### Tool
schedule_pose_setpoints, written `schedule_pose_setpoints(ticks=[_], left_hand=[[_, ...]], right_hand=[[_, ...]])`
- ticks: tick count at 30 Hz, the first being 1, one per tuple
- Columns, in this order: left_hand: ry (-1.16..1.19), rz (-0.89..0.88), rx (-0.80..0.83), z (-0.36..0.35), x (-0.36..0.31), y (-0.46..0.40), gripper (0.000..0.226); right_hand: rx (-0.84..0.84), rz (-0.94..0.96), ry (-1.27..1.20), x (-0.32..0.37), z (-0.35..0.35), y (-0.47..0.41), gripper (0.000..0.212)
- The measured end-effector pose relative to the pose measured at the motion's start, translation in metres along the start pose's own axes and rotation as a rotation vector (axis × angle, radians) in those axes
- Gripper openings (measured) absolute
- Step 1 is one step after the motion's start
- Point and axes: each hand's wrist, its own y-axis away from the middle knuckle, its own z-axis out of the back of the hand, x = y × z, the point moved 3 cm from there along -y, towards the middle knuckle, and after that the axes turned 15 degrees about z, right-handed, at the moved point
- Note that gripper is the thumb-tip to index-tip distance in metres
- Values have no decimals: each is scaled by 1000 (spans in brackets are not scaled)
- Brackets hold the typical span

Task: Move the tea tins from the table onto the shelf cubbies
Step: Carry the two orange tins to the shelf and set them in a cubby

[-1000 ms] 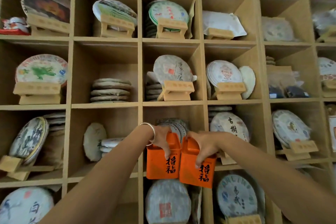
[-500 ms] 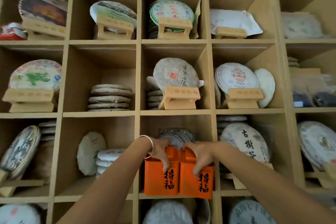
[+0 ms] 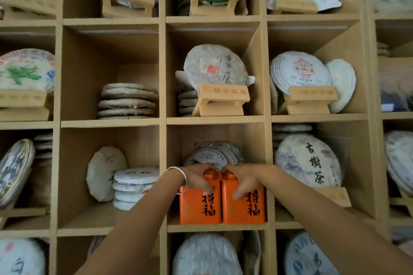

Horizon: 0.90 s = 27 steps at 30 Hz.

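Left hand (image 3: 197,177) grips the left orange tin (image 3: 200,207), right hand (image 3: 244,179) grips the right orange tin (image 3: 244,206), both standing side by side in the cubby (image 3: 216,226)

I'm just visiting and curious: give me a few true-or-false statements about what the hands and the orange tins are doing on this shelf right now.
1. Two orange tins stand side by side in one cubby. True: the left tin and right tin touch each other.
2. The left hand is empty. False: it grips the left tin's top.
3. The right hand grips the right tin. True.
4. The tins lie flat on their sides. False: both stand upright.
5. The bracelet is on the right wrist. False: it is on the left wrist.
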Motion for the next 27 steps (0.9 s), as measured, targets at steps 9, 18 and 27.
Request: schedule_pose_setpoints(ticks=[9, 18, 27], left_hand=[[-21, -133, -123, -8, 6, -4, 79], [158, -408, -633, -45, 44, 32, 65], [152, -310, -748, -66, 50, 31, 72]], right_hand=[[-67, 3, 210, -2, -10, 3, 108], [-708, 229, 574, 9, -54, 67, 71], [-694, 125, 483, 6, -89, 66, 70]])
